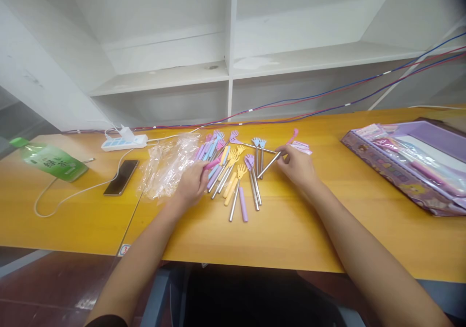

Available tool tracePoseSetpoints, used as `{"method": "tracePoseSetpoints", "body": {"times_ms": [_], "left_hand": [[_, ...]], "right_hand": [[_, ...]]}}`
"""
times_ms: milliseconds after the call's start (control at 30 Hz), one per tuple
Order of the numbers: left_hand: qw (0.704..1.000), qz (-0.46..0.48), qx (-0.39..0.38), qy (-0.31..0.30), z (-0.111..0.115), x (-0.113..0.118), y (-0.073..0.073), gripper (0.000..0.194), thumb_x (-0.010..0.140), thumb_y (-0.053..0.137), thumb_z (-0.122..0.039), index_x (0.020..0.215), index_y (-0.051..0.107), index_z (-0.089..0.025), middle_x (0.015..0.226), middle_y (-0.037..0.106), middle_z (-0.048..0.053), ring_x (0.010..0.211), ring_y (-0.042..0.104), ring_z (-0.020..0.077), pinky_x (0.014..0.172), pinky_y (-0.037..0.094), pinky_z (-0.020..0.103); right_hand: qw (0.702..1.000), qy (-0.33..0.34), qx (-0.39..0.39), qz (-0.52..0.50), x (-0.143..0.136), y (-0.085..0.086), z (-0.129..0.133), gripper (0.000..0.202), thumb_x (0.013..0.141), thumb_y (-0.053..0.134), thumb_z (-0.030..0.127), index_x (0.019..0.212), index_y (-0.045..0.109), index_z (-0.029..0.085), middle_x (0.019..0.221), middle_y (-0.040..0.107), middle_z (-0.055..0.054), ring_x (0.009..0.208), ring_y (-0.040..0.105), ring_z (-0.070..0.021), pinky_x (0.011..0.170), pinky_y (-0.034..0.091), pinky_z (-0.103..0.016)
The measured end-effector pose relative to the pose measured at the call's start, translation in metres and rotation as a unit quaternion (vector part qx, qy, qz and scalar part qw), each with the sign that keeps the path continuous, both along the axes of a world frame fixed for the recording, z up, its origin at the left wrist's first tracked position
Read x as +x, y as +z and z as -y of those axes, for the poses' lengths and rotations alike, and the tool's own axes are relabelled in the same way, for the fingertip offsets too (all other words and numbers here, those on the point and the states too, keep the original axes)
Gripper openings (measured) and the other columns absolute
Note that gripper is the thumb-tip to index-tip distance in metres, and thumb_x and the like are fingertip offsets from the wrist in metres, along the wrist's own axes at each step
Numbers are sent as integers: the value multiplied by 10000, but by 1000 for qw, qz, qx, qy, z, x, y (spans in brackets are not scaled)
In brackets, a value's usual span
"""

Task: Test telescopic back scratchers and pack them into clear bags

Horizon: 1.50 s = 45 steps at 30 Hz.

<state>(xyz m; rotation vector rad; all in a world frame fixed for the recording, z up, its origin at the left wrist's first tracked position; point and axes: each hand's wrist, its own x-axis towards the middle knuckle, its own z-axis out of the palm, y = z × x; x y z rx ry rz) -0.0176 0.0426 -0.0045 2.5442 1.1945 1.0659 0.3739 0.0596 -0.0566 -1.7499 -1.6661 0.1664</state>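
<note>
My left hand (193,182) is closed on a pink handle (212,163), just left of a pile of small parts. Between the fingers of my right hand (296,164) is a metal rod (270,164) slanting down to the left, with a pink curved end (292,136) above the fingers. Between my hands lie silver rods with hand-shaped heads, among them a yellow one (241,171), a purple one (249,161) and blue ones. Loose coloured handles lie with them, including a purple handle (243,204) at the front.
Clear plastic bags (169,164), a phone (121,177), a power strip (124,142) and a green bottle (54,159) are on the left. A purple patterned box (393,169) with wrapped items stands at the right. Cables run along the shelf's base.
</note>
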Motion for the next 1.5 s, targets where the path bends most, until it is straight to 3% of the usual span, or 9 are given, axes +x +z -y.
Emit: {"method": "tracePoseSetpoints", "body": {"times_ms": [133, 233, 367, 500, 633, 1200, 1367, 1500], "left_hand": [[999, -22, -11, -40, 6, 7, 2, 380, 1139, 382, -333, 1401, 633, -220, 1102, 725, 86, 993, 681, 214, 909, 535, 337], [997, -50, -37, -52, 8, 11, 6, 420, 1159, 361, -356, 1449, 652, -269, 1051, 710, 68, 955, 671, 201, 887, 522, 317], [995, -77, -43, -53, 10, 12, 6, 428, 1163, 365, -363, 1453, 674, -301, 1015, 675, 62, 924, 650, 194, 842, 509, 296], [996, -77, -25, -46, 9, 13, 1, 413, 1154, 389, -337, 1436, 689, -304, 1006, 622, 59, 894, 614, 192, 816, 505, 294], [997, -74, -17, -25, 8, 14, -2, 404, 1148, 403, -346, 1393, 722, -306, 967, 555, 52, 827, 560, 184, 781, 498, 296], [997, -69, -24, -30, 6, 13, -5, 379, 1135, 442, -320, 1378, 728, -273, 1021, 569, 66, 873, 576, 197, 823, 512, 329], [998, -46, -31, -43, 5, 12, -6, 385, 1137, 442, -317, 1409, 715, -298, 1031, 564, 63, 912, 587, 198, 853, 528, 325], [998, -26, -37, -47, 5, 11, -6, 398, 1148, 424, -340, 1429, 705, -311, 1025, 557, 59, 920, 583, 191, 863, 533, 318]], "right_hand": [[991, 9, -73, 116, 7, 0, 1, 330, 912, 629, 326, 1202, 753, 229, 1048, 806, -111, 878, 697, -289, 695, 445, -349], [985, 30, -77, 150, 17, 2, 2, 286, 962, 612, 364, 1160, 788, 257, 1087, 809, -111, 943, 703, -299, 673, 428, -342], [979, 89, -38, 177, 19, 5, 6, 290, 1022, 583, 420, 1104, 822, 278, 1060, 803, -83, 913, 698, -273, 681, 439, -345], [974, 138, 35, 174, -3, 9, 14, 401, 1072, 533, 496, 1083, 846, 246, 952, 730, -97, 825, 666, -233, 690, 457, -346], [969, 176, 57, 163, -26, 14, 22, 456, 1090, 501, 540, 1063, 852, 250, 901, 667, -87, 753, 632, -201, 652, 446, -330], [956, 200, 63, 204, -23, 16, 24, 433, 1106, 488, 507, 1063, 843, 263, 908, 661, -86, 722, 589, -194, 644, 388, -320], [938, 213, 115, 248, -25, 22, 24, 417, 1112, 507, 456, 951, 834, 253, 860, 626, -75, 710, 511, -190, 688, 359, -339], [930, 244, 141, 237, -31, 25, 24, 373, 1093, 574, 410, 851, 799, 237, 875, 633, -82, 788, 536, -208, 744, 370, -352]]}}
